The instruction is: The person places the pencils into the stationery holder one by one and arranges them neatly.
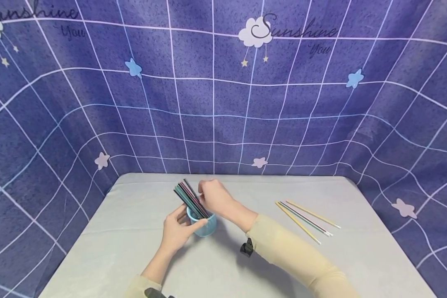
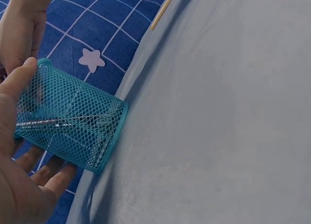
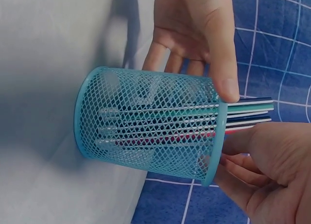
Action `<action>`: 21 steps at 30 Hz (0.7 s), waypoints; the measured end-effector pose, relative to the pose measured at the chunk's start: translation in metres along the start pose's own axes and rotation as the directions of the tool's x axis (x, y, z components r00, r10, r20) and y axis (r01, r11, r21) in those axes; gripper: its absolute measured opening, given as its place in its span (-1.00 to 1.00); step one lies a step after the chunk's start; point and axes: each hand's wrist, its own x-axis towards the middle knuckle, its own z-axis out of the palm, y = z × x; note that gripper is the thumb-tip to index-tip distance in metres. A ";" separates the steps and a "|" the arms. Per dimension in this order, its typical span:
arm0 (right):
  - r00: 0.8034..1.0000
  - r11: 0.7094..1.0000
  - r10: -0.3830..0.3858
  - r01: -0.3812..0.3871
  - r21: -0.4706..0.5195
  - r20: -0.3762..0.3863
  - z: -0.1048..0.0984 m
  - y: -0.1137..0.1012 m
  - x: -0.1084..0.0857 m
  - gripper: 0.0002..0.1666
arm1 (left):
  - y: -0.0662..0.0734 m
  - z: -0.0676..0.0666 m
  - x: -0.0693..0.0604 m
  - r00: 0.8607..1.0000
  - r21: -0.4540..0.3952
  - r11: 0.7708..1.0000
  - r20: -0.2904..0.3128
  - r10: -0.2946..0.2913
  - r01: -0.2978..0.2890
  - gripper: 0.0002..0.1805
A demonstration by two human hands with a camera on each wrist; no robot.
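A light blue mesh pencil cup (image 1: 205, 229) stands on the table, holding a bundle of dark, green and red pencils (image 3: 250, 107) that lean to the left. My left hand (image 1: 176, 231) grips the cup from the left side, thumb at the rim and fingers around the far wall, as the left wrist view of the cup (image 2: 73, 117) also shows. At the rim's right side is my right hand (image 1: 217, 198), its fingers bent beside the pencils and a fingertip reaching inside the rim. Whether my right hand (image 3: 277, 170) pinches a pencil is hidden.
Several loose pencils lie on the right part of the table, among them a yellow pencil (image 1: 299, 222) and another yellow pencil (image 1: 314, 214). The table (image 1: 108, 244) has a pale cloth. A blue gridded curtain (image 1: 227, 99) encloses its back and sides.
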 end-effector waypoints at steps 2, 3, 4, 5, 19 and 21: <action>1.000 1.000 -0.005 0.005 0.019 -0.007 -0.004 0.001 -0.002 -0.90 | 0.000 0.000 0.000 1.000 -0.004 1.000 -0.001 -0.005 0.005 -0.14; 1.000 1.000 -0.011 0.011 0.029 -0.014 -0.007 0.002 -0.004 -0.90 | 0.000 0.000 0.001 1.000 -0.012 1.000 -0.003 -0.006 0.006 -0.15; 1.000 0.999 -0.016 0.017 0.041 -0.025 -0.011 0.004 -0.006 -0.91 | 0.000 0.000 0.001 1.000 -0.016 1.000 -0.005 -0.008 0.008 -0.16; 0.999 0.998 -0.023 0.025 0.051 -0.040 -0.016 0.007 -0.009 -0.91 | 0.000 0.001 0.001 1.000 -0.018 1.000 -0.006 -0.008 0.008 -0.17; 0.971 0.994 0.073 -0.052 0.097 -0.228 -0.086 0.095 -0.068 -0.92 | 0.003 -0.001 0.000 1.000 0.006 1.000 -0.004 -0.030 0.030 -0.15; 0.967 0.992 0.105 -0.085 0.097 -0.231 -0.093 0.107 -0.078 -0.93 | 0.003 -0.001 0.001 1.000 0.014 1.000 -0.006 -0.026 0.026 -0.15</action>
